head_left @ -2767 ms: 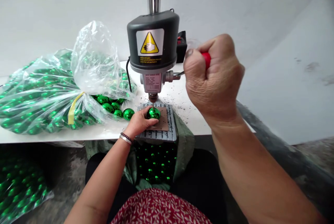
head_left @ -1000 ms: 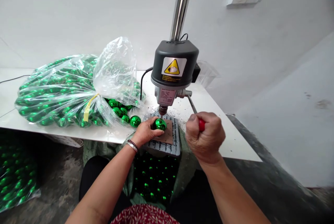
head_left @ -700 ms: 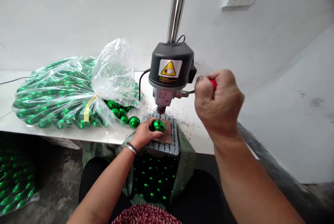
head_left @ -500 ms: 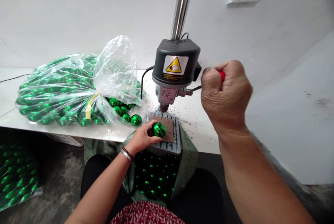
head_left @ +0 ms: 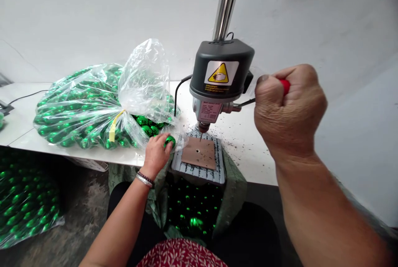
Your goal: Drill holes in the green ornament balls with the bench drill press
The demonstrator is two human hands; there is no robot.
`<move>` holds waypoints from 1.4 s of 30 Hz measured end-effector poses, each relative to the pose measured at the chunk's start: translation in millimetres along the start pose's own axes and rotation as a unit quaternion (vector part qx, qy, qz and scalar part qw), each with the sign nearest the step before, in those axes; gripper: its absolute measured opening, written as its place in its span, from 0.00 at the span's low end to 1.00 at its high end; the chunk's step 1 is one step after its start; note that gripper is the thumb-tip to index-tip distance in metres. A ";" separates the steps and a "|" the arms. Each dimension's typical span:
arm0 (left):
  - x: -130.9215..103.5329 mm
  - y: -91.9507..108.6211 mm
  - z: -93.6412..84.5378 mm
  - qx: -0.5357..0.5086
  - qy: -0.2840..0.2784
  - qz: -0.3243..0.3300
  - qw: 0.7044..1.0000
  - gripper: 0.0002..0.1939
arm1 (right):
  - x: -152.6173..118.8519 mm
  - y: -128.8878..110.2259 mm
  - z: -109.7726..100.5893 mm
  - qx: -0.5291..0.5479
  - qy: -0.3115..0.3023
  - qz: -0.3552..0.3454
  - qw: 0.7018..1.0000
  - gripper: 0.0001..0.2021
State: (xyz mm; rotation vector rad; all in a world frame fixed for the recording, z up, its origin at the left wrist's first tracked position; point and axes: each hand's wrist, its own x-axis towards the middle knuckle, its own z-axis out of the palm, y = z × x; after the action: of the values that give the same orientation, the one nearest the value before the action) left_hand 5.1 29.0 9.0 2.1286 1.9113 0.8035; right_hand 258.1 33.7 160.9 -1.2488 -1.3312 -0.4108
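My left hand is at the mouth of the plastic bag, its fingers closed round a shiny green ball. My right hand grips the red-knobbed feed handle of a small drill press. Below the chuck, the thin drill bit points down at a brown board with a small hole in it. That board lies bare on the slotted metal base. More green balls spill from the bag beside my left hand.
A large tied clear bag full of green balls covers the table's left side. Dark shavings litter the white table. Beneath the base, a green sack hangs open with balls inside. Another filled bag stands on the floor.
My left hand has left the board and moved left to a ball by the bag. The earlier ball is gone from the board; a bright green blur shows in the sack. My right hand keeps its grip.
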 end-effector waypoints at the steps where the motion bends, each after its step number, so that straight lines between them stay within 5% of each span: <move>1: 6.4 -0.3 -2.1 0.053 -0.003 -0.018 0.998 0.20 | 0.1 -0.8 -0.5 0.003 -0.001 0.002 1.000 0.10; 6: 19.1 5.0 -8.1 0.196 -0.133 0.003 0.972 0.24 | -1.5 -2.5 -1.6 0.003 -0.009 0.005 1.000 0.09; 10: 14.2 4.9 -6.2 0.189 -0.121 0.013 0.974 0.24 | -4.3 -1.1 -1.7 0.007 -0.009 0.000 1.000 0.10; 13: 8.0 2.8 -6.8 0.055 -0.068 -0.023 0.996 0.24 | -5.9 0.3 -1.9 0.010 -0.011 -0.006 1.000 0.11; 15: 2.4 3.5 -8.1 -0.143 -0.046 -0.062 0.987 0.25 | -6.6 1.2 -2.1 0.010 -0.011 -0.009 1.000 0.11; 17: -3.8 6.7 -8.0 -0.382 -0.060 -0.098 0.917 0.25 | -6.9 1.8 -2.4 0.013 -0.008 -0.009 1.000 0.11; 19: -8.8 11.5 -5.2 -0.567 -0.098 -0.134 0.807 0.26 | -7.0 1.8 -2.4 0.016 -0.004 -0.011 1.000 0.11; 21: -11.3 16.3 -0.5 -0.656 -0.136 -0.174 0.722 0.24 | -6.9 1.2 -2.0 0.015 0.002 -0.015 1.000 0.11; 23: -10.7 20.6 4.2 -0.671 -0.159 -0.211 0.693 0.21 | -6.9 0.1 -1.3 0.014 0.009 -0.016 1.000 0.11; 27: -2.1 29.0 8.6 -0.582 -0.154 -0.236 0.763 0.18 | -7.2 -0.7 -0.1 0.028 0.012 -0.011 0.999 0.11; 33: 14.6 44.0 14.5 -0.408 -0.160 -0.165 0.884 0.27 | -8.3 2.9 -1.8 0.027 -0.018 -0.009 0.999 0.14; 37: 18.7 47.3 20.5 -0.321 -0.156 -0.118 0.927 0.26 | -8.3 2.8 -3.2 0.025 -0.026 -0.006 0.999 0.12; 42: 18.4 46.1 23.1 -0.272 -0.166 -0.077 0.945 0.23 | -8.4 2.3 -4.6 0.026 -0.039 0.000 0.999 0.13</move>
State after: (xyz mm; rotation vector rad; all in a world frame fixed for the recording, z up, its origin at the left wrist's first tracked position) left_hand 57.2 44.3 16.1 1.6351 1.4484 0.7676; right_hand 259.9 27.3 153.6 -1.2314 -1.3995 -0.3293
